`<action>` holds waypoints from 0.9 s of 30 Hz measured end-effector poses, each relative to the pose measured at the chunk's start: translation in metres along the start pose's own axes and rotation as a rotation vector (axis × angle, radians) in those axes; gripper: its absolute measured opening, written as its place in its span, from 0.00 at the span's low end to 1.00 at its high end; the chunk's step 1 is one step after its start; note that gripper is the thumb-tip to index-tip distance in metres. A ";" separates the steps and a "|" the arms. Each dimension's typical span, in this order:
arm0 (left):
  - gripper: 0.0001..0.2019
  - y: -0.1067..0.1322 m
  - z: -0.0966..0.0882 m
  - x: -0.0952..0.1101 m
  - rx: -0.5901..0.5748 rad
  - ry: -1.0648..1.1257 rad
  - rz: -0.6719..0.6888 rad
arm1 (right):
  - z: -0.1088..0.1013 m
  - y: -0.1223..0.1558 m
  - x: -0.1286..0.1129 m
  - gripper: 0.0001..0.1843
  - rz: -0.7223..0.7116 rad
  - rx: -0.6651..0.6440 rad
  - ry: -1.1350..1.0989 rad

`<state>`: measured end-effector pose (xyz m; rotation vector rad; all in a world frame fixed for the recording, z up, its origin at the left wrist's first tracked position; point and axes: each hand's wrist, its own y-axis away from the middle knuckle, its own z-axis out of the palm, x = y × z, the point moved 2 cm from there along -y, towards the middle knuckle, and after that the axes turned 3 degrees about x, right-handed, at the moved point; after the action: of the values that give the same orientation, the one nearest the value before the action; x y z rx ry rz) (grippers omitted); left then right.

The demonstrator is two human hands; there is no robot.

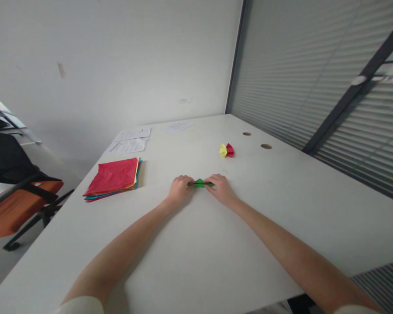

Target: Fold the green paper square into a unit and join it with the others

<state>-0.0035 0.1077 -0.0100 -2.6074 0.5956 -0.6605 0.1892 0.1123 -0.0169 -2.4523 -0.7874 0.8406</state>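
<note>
A small piece of folded green paper (200, 184) lies low over the white table, between my two hands. My left hand (181, 188) pinches its left end, fingers closed. The right end is held the same way by my right hand (220, 187). A little peak of green rises in the middle of the fold. Beyond my right hand sit two folded paper pieces, a yellow one (223, 151) and a red one (229, 150), touching each other. The undersides of the green paper and my fingertips are partly hidden.
At the left, a stack of coloured paper sheets (113, 176) has red on top. Printed sheets (131, 140) lie near the wall. Two round holes (266, 146) pierce the white table (190, 261) at the right, by the window blinds (281, 69). An orange-seated chair (22, 200) stands left.
</note>
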 end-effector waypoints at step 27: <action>0.11 -0.001 -0.001 0.001 -0.081 0.077 0.047 | -0.005 -0.002 0.007 0.05 -0.052 -0.050 -0.115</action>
<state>-0.0029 0.1077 -0.0079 -2.6436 0.7198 -0.7382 0.1964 0.1172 -0.0155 -2.4333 -0.9194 0.9606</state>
